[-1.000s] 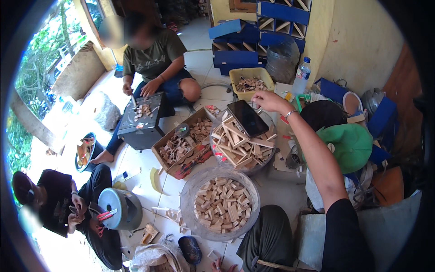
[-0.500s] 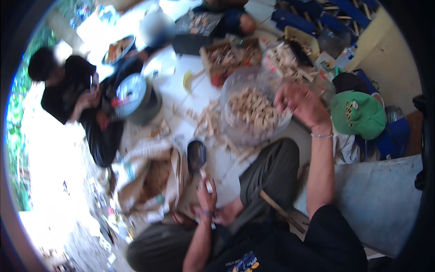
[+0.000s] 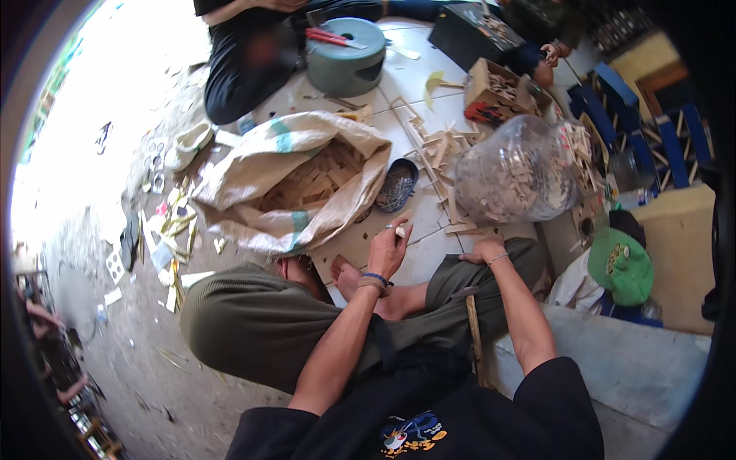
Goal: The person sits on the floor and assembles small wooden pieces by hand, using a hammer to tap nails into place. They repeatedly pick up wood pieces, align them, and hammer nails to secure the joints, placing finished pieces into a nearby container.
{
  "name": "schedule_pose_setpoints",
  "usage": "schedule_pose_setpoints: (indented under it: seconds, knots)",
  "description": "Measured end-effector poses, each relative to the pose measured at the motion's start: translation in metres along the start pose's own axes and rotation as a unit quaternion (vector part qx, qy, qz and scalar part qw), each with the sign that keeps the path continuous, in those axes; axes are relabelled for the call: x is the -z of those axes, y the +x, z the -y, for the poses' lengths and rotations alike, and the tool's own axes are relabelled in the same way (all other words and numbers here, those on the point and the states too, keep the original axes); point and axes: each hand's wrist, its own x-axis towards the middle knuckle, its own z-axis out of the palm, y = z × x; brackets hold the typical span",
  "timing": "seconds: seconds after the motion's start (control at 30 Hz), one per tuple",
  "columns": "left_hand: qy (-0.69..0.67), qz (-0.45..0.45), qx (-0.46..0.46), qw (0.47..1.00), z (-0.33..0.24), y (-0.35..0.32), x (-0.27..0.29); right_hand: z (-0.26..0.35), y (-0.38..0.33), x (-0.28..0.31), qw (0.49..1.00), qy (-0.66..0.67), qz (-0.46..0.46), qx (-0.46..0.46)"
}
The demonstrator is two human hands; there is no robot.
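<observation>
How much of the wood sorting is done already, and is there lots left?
Done so far, it seems: the clear round tub is heaped with small wood pieces. In hand: the left hand holds a small pale piece over the floor tiles, while the right hand rests on the knee. Probably left: the open sack has wood sticks inside, and loose sticks lie scattered on the tiles beside the tub.

White floor tiles [image 3: 429, 73] run ahead of the hands, giving way on the left to bare dusty ground [image 3: 130, 337] strewn with scraps. Strong daylight floods in from the far left, washing that edge out. To the right of the hands sit a yellow wall [image 3: 675, 253] and stacked blue crates [image 3: 675, 130].
</observation>
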Motion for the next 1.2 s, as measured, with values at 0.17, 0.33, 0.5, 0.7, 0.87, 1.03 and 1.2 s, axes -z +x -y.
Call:
schedule_pose_setpoints:
  seconds: [0.17,0.33,0.5,0.7,0.87,1.03,1.2]
  knots:
    - [-0.043,-0.065,-0.006,0.997,0.002,0.001,0.007,-0.003,-0.005,0.017,0.995,-0.009,0.066,0.076]
    - [-0.08,-0.089,0.031,0.992,0.006,0.012,0.014,-0.041,-0.023,0.008,0.858,0.444,-0.096,0.24]
    - [-0.019,-0.082,0.003,0.996,0.013,0.013,0.01,-0.026,-0.043,-0.002,0.9,0.362,-0.164,0.179]
    - [0.036,-0.044,-0.065,0.996,0.021,0.006,-0.009,0.044,-0.042,0.031,0.83,0.434,-0.262,0.233]
    - [0.028,-0.028,-0.019,0.999,0.026,0.009,-0.002,0.076,-0.039,0.081,0.809,0.385,-0.313,0.315]
    - [0.018,-0.031,-0.01,0.999,0.013,0.005,0.005,0.118,-0.005,0.105,0.794,0.244,-0.443,0.336]
    - [0.026,-0.042,0.011,0.999,0.006,0.002,0.012,0.149,0.035,0.117,0.832,0.092,-0.464,0.288]
